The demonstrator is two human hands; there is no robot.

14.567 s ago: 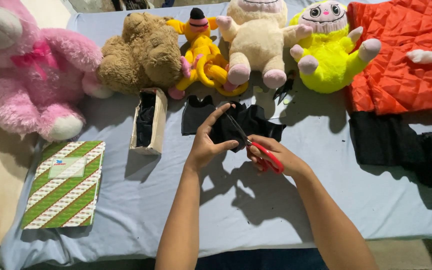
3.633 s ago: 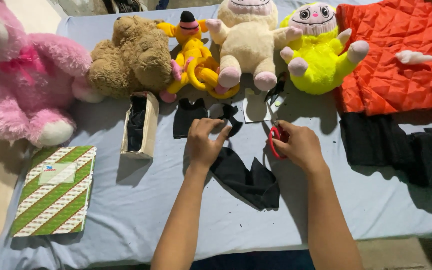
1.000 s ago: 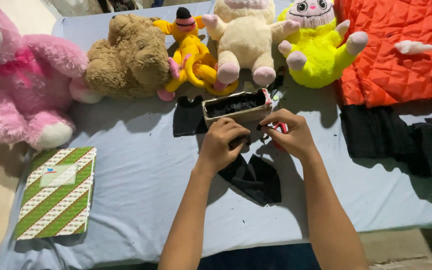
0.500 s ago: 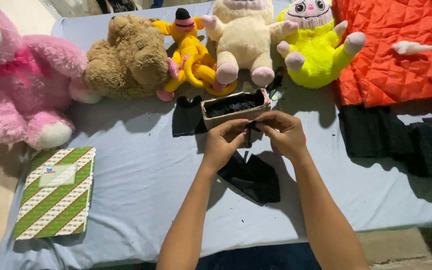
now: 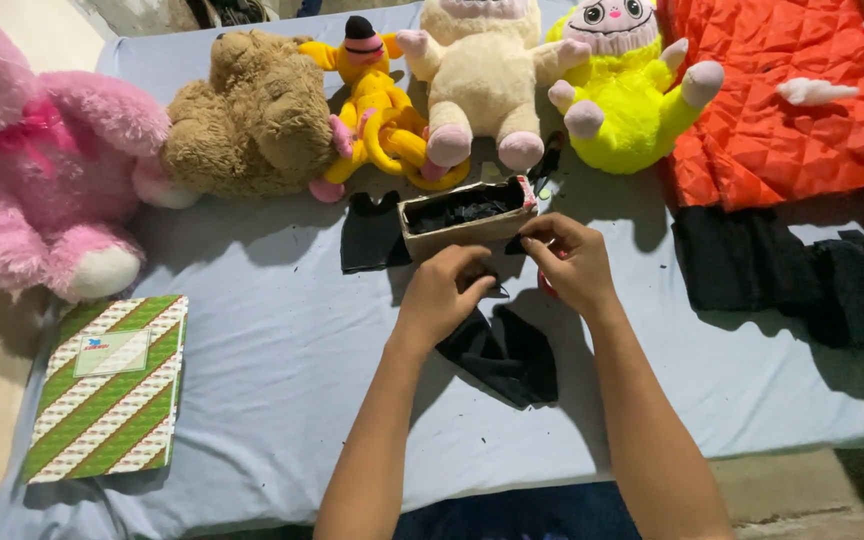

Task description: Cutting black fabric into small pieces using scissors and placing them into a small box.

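The left hand [image 5: 449,292] is curled, its fingertips pinching the top of a black cloth [image 5: 505,350] that trails down toward the person's body between the two forearms. The right hand [image 5: 574,262] is also half-closed, fingers pinching a small bit of black material at the near right corner of a small cardboard box [image 5: 464,216]; something red shows under its palm, too hidden to identify. The box lies just beyond both hands, open side up, filled with dark scraps. Beyond it, a row of plush toys [image 5: 487,75] crowds the far edge of the blue sheet [image 5: 272,360]. Open sheet lies left of the left hand, reaching to a flat green-and-white striped package [image 5: 110,385] bearing a pale rectangular label, near the sheet's left edge. Right of the right hand, dark folded fabric [image 5: 792,285] lies below an orange quilted cloth [image 5: 782,110].
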